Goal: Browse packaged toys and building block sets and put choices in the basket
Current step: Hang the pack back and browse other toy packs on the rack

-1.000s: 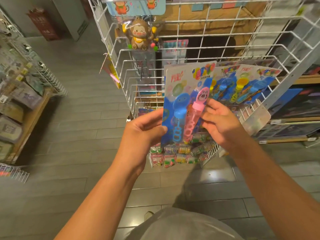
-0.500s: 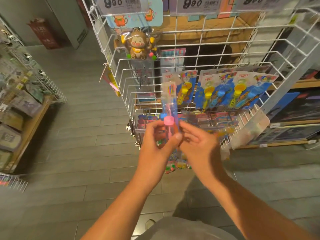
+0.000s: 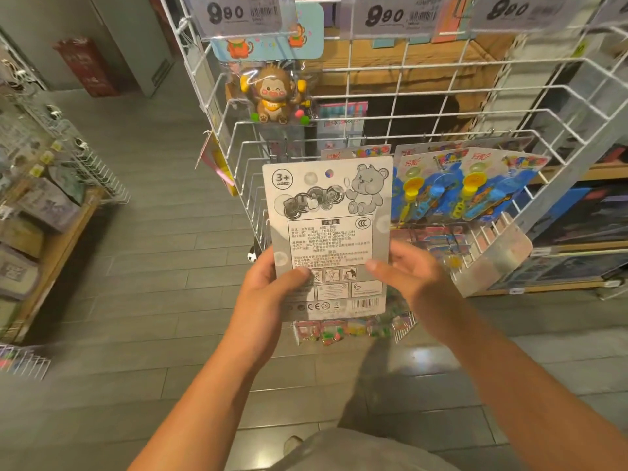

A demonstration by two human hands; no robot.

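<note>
I hold a carded bubble toy pack upright in front of a white wire display rack, its grey printed back facing me. My left hand grips the card's lower left edge with the thumb across its back. My right hand holds the lower right edge, thumb on the card. The toy side of the pack is turned away and hidden. More of the same blue bubble toy packs hang on the rack just to the right. No basket is in view.
A packaged brown monkey toy hangs higher on the rack under 9.90 price tags. Small colourful packets sit low on the rack. A wooden shelf with boxed goods lines the left aisle. Dark shelves stand at right.
The pack has been turned over from its blue front, through edge-on, to its grey back. Both hands shifted down to the card's lower edges, and the view moved closer to the rack.
</note>
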